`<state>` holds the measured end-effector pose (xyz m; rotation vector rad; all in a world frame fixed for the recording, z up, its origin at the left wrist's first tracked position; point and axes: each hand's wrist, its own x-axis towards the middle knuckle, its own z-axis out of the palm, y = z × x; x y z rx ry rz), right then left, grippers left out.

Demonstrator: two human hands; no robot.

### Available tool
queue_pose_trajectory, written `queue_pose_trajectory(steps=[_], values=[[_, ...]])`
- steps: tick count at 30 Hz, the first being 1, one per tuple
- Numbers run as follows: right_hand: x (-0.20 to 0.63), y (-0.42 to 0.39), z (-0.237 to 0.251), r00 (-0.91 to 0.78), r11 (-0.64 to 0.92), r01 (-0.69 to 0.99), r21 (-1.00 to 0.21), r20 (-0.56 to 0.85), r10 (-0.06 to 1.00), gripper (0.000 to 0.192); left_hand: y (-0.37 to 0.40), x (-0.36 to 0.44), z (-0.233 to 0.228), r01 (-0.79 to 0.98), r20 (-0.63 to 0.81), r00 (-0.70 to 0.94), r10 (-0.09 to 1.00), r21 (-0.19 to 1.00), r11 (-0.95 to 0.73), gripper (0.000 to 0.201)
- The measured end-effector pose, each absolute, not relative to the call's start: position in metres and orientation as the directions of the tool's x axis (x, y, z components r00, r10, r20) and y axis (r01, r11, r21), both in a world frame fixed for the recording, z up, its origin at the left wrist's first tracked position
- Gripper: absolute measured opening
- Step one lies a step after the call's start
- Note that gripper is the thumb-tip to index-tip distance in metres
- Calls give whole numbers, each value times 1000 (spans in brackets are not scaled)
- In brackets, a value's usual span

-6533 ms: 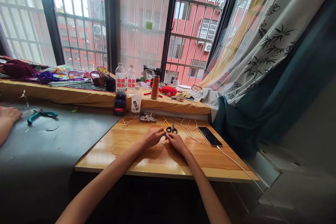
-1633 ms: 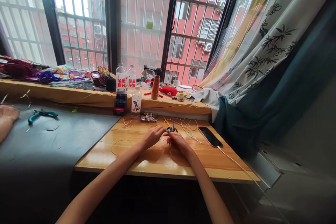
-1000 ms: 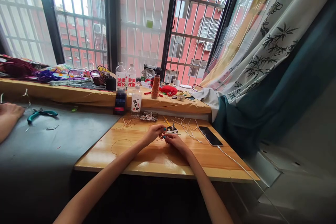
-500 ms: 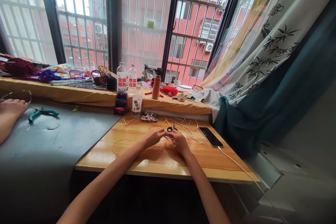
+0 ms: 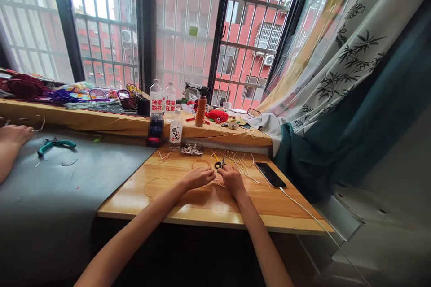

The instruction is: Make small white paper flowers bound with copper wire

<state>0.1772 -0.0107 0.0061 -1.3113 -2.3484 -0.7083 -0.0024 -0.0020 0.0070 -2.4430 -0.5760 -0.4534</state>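
My left hand (image 5: 198,176) and my right hand (image 5: 232,178) rest low on the wooden table (image 5: 202,204), a short gap between them. A thin pale cord (image 5: 217,182) runs from one hand's pinched fingers to the other's. Small scissors (image 5: 219,163) with black handles lie on the table just beyond my right hand, not touched. Loose loops of tan cord (image 5: 155,184) lie to the left of my left hand, and pale cord pieces (image 5: 243,161) lie behind the right one.
A phone (image 5: 270,174) on a white cable lies right of my hands. A small tray of bits (image 5: 191,148) and a water bottle (image 5: 175,132) stand at the back. Another person's hand (image 5: 13,135) and teal pliers (image 5: 54,145) are on the grey table at left.
My hands have drawn slightly apart and settled lower on the table, stretching the cord between them. The right hand now sits just below the scissors. The other person's hand shifted a little.
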Motion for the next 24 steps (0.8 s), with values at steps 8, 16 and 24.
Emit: queue_pose_trajectory(steps=[8, 16, 24], values=[[178, -12, 9, -501, 438, 862, 257, 574, 648, 20, -4, -3, 9, 494, 406, 859, 312, -496, -714, 12], [172, -19, 12, -520, 505, 837, 214, 600, 608, 25, -1, -4, 11, 739, 538, 633, 556, -207, -641, 13], [158, -23, 6, -612, 592, 764, 257, 581, 537, 26, 1, -5, 9, 827, 612, 426, 666, 34, -561, 17]])
